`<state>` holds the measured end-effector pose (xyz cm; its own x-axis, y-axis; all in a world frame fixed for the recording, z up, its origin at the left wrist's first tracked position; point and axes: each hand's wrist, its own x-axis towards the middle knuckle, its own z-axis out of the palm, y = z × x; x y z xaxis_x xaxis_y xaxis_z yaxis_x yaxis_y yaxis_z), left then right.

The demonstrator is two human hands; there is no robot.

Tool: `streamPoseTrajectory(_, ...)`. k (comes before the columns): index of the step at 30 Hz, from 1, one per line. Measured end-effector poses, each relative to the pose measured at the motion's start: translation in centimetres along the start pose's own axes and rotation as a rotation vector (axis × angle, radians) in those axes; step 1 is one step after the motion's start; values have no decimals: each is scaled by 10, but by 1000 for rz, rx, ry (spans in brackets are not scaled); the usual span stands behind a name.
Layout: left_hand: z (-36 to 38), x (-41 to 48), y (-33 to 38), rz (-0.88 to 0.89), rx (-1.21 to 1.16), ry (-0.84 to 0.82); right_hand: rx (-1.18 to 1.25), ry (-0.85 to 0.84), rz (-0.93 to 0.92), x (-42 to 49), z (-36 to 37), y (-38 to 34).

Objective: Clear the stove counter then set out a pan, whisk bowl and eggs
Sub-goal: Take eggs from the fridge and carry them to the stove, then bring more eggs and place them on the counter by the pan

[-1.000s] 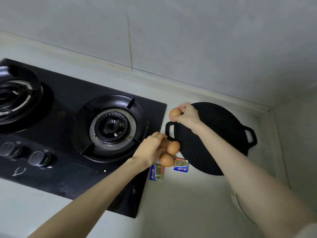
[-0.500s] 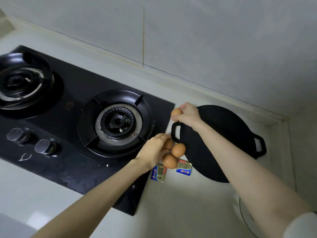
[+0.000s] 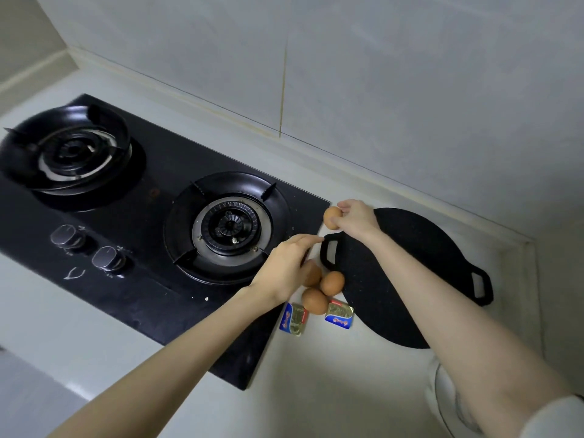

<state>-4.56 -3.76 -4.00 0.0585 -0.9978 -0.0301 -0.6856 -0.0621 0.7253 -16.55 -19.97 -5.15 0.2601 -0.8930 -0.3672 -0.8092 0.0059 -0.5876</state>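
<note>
A flat black pan (image 3: 417,267) with two loop handles lies on the white counter to the right of the stove. My right hand (image 3: 357,218) pinches a brown egg (image 3: 331,218) just above the counter, beside the pan's left handle. Three more brown eggs (image 3: 331,282) lie clustered between the stove and the pan. My left hand (image 3: 289,267) hovers over them with its fingers stretched out, covering part of the leftmost egg (image 3: 313,275). The rim of a clear bowl (image 3: 437,396) shows at the bottom right, mostly hidden behind my right forearm.
A black two-burner gas stove (image 3: 151,248) fills the left, with two knobs (image 3: 107,257) at its front. Two small foil-wrapped packets (image 3: 295,319) lie just in front of the eggs. A tiled wall runs along the back and a side wall closes the right corner.
My left hand has straightened its fingers and lifted off the three eggs, which stay on the counter. My right hand keeps its egg in about the same spot. The view has shifted.
</note>
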Motion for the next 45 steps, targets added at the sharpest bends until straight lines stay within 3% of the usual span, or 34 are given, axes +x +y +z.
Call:
streamPoseTrajectory(8, -48, -19, 16, -13, 30, 191, -18, 58, -250, -41, -24, -35)
streamPoseTrajectory(18, -134, -123, 11, -188, 52, 454, 98, -34, -571, -139, 4, -136)
streamPoseTrajectory(25, -201, -282, 6, -328, 120, 709, 105, -234, -833, -258, 77, -220)
streamPoseTrajectory(31, -240, -452, 10, -467, 100, 1022, 72, -444, -1071, -382, 160, -288)
streamPoseTrajectory(45, -257, -762, 50, -823, 330, 1488, -37, -872, -1509, -633, 338, -383)
